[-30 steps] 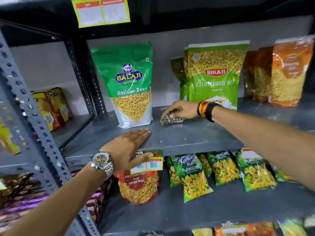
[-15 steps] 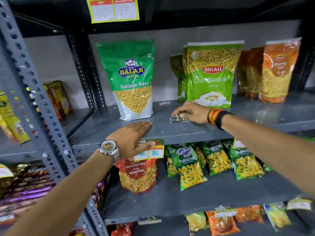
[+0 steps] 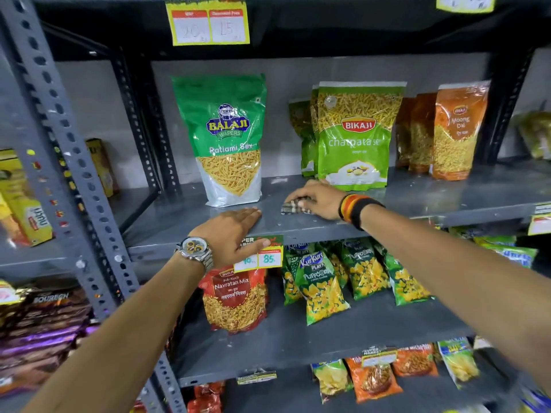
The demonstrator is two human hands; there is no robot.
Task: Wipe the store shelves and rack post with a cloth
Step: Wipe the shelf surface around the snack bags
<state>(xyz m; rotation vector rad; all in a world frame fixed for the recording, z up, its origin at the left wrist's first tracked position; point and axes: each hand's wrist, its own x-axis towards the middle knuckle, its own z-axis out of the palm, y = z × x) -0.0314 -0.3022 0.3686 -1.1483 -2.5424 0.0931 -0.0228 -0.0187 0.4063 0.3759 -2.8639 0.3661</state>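
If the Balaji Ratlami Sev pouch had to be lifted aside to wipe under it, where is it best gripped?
Probably by its flat sealed top edge, pinched from the front and above. The Balaji pouch stands upright on the shelf with clear space overhead, and the left hand rests flat right in front of it.

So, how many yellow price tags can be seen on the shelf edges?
5: two on the top edge, one under the left hand, one at far right, one lower; others may be hidden.
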